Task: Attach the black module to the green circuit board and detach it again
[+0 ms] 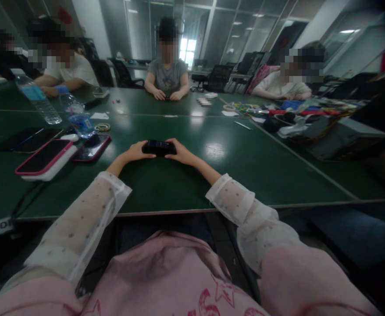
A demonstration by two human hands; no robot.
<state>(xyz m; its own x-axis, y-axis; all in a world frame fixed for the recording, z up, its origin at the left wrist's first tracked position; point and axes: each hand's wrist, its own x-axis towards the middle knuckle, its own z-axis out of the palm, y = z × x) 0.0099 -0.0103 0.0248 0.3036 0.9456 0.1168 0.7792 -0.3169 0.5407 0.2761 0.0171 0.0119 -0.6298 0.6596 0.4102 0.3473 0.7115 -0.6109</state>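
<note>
Between my two hands is a small black box-shaped device (159, 148) with a dark, screen-like top, just over the green table (186, 184). My left hand (136, 151) grips its left end, thumb along the near side and fingers behind. At the right end, my right hand (180, 152) holds it the same way. The fingers' far sides are partly hidden by the device. Closest to my left hand lies a phone in a pink-red case (91, 148), screen up.
Left of me, another pink-edged phone (44, 156) rests on a white box, near two water bottles (77, 115) (40, 98) and a tape roll (102, 127). Cables and a grey metal box (347, 136) crowd the right. Several people sit around; the person opposite (167, 74) has both hands on the table.
</note>
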